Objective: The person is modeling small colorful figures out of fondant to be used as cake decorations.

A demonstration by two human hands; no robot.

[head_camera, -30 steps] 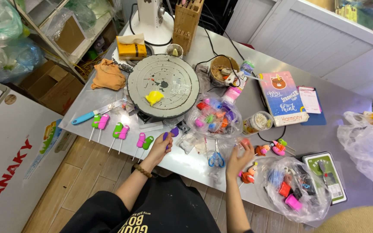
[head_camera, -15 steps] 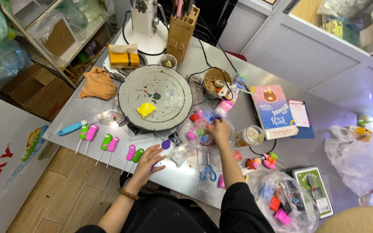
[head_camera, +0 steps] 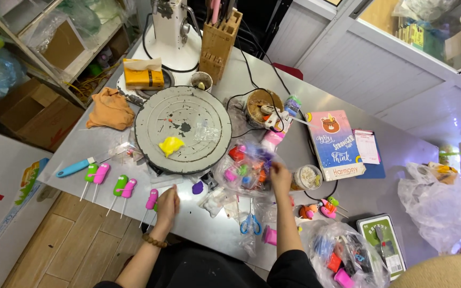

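Observation:
My left hand (head_camera: 166,207) rests at the near edge of the grey table (head_camera: 390,176), beside a pink and green stick figure (head_camera: 151,200) and close to a purple clay piece (head_camera: 197,187); whether it grips anything I cannot tell. My right hand (head_camera: 280,177) reaches into a clear plastic bag of coloured clay pieces (head_camera: 245,166), fingers curled at its edge. A round grey turntable (head_camera: 183,129) lies beyond, with a yellow clay lump (head_camera: 171,145) on it.
A row of pink and green stick figures (head_camera: 110,184) lies at the left, with a blue tool (head_camera: 73,167). Blue scissors (head_camera: 250,224), a jar (head_camera: 308,177), notebook (head_camera: 335,144), orange cloth (head_camera: 111,110), knife block (head_camera: 219,41) and more bags (head_camera: 342,256) crowd the table.
My right hand moved from the near table edge up into the clear bag of clay pieces. My left hand slid slightly toward the near edge. The view shifted closer.

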